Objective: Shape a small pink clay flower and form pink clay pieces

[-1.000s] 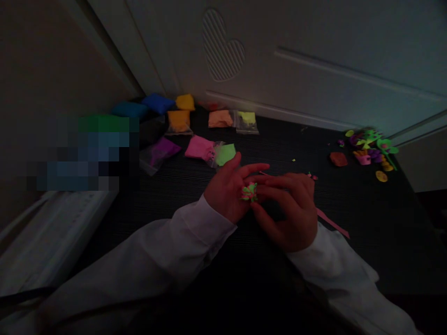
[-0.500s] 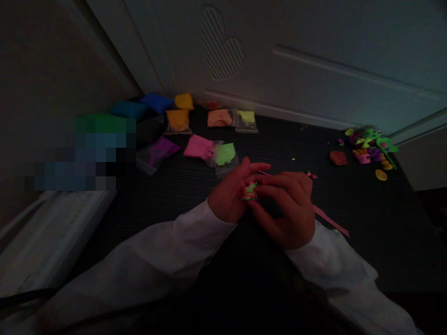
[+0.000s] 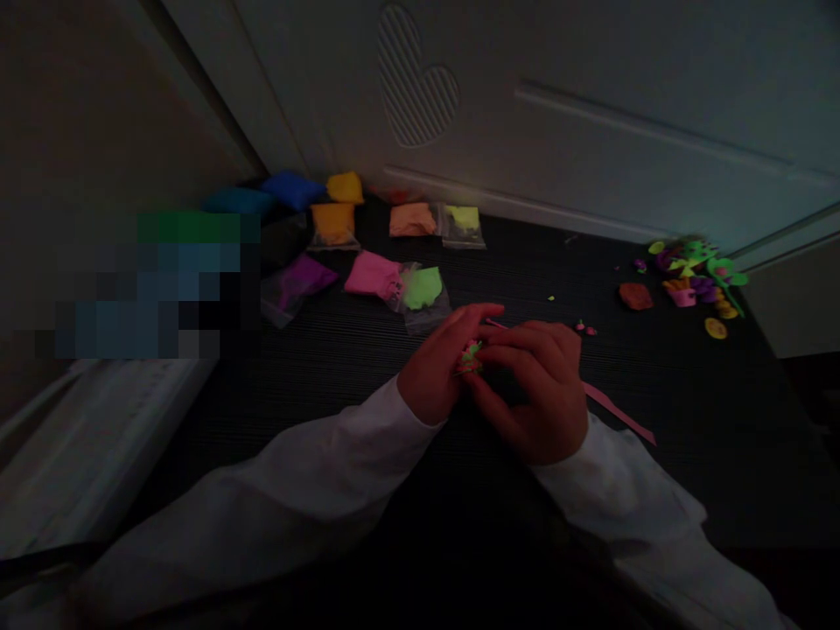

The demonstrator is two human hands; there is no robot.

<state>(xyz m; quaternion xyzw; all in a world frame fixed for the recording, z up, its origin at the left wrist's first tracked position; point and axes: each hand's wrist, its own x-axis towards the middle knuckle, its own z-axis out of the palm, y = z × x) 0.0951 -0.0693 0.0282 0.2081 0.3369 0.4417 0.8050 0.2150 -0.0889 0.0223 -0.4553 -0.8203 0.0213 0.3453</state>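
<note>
Between my two hands is a small pink and green clay flower [image 3: 470, 357], partly hidden by fingers. My left hand [image 3: 434, 367] is curled around its left side, thumb stretched away at the top. With thumb and fingertips my right hand [image 3: 542, 385] pinches it from the right. A flat pink clay strip [image 3: 620, 411] lies on the dark table beside my right wrist; a thin pink end shows beyond the fingers. Two tiny pink and green clay pieces [image 3: 585, 329] rest just past my right knuckles.
Bags of coloured clay, among them a pink bag [image 3: 371, 275] and a light green bag [image 3: 423, 289], line the back left. Finished-looking clay shapes [image 3: 702, 273] cluster at the far right, near a reddish-brown lump [image 3: 635, 296]. A white panel [image 3: 591, 157] stands behind; a white box [image 3: 98, 455] sits left.
My left thumb has shifted and lies closer over the clay flower, covering a little more of it. My right hand has moved slightly left, its fingertips still at the flower.
</note>
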